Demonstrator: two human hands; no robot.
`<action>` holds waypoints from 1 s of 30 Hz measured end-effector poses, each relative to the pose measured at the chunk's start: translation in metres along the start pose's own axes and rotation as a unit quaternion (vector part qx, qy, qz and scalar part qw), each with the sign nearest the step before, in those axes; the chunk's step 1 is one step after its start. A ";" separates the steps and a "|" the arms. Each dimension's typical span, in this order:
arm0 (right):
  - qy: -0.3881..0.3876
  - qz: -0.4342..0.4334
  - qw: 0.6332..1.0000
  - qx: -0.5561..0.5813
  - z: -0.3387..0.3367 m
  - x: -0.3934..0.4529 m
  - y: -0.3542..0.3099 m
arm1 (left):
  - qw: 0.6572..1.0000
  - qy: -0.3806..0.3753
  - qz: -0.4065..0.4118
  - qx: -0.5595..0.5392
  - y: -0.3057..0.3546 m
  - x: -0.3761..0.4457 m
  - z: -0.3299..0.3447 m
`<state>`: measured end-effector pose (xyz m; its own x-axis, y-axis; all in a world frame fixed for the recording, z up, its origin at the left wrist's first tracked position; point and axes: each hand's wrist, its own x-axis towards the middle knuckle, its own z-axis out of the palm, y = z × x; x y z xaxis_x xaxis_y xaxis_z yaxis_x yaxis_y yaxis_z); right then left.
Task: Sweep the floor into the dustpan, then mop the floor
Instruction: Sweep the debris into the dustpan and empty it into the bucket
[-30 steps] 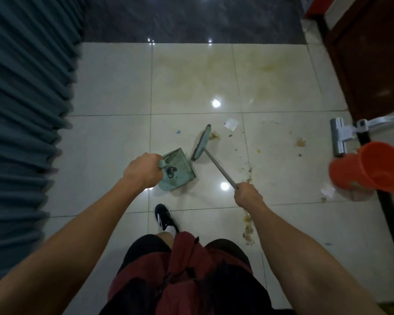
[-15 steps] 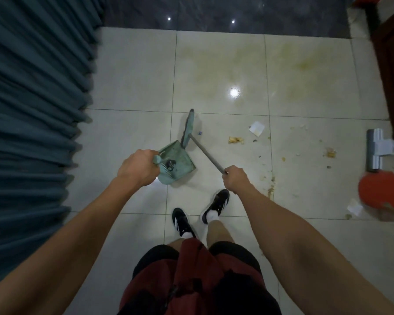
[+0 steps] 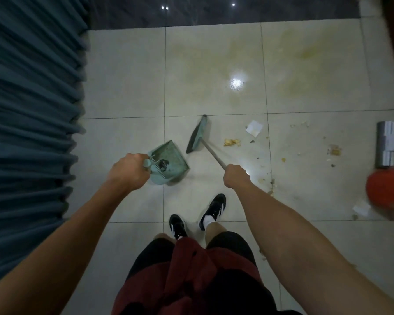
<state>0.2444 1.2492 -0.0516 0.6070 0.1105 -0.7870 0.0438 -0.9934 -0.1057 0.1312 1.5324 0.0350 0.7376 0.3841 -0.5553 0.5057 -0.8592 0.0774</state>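
You are working through the sweeping step, and mopping is not yet due. Your left hand (image 3: 129, 172) is gripping the dustpan (image 3: 168, 163) by its handle, the pan lying just beyond that hand with its open lip pointing away and to the right, toward the broom (image 3: 197, 135). Your right hand (image 3: 236, 177) is closed around the broom's pole, which is running up and to the left from that hand; the head is sitting just past the pan's lip, apart from it, its long axis lying nearly straight away from you. Crumbs (image 3: 232, 142) and a paper scrap (image 3: 254, 127) are lying beyond your right hand, right of the head. Next, I judge, you are needing to carry the head past them and draw it back toward the lip.
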 end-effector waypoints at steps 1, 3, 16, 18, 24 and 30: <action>0.002 0.008 1.000 -0.004 -0.003 0.001 0.007 | 1.000 -0.002 0.005 0.002 0.005 0.005 0.000; 0.012 0.025 1.000 -0.003 -0.006 0.000 0.021 | 1.000 -0.006 0.019 0.004 0.015 0.014 -0.002; 0.021 0.186 0.976 0.111 0.063 -0.070 0.078 | 0.982 -0.028 0.182 0.049 0.063 0.043 -0.004; 0.008 0.205 0.970 0.132 0.080 -0.084 0.083 | 0.976 -0.035 0.207 0.057 0.072 0.040 -0.002; -0.009 0.257 0.951 0.173 0.120 -0.126 0.111 | 0.958 -0.038 0.266 0.096 0.106 0.017 0.015; 0.013 0.311 0.922 0.230 0.165 -0.172 0.162 | 0.939 -0.052 0.311 0.134 0.159 -0.026 0.046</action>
<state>0.0159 1.0737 -0.0336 0.4194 -0.4836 -0.7683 -0.6566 -0.7460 0.1112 0.1716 1.3704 0.0232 0.7987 -0.2441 -0.5499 -0.1509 -0.9661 0.2097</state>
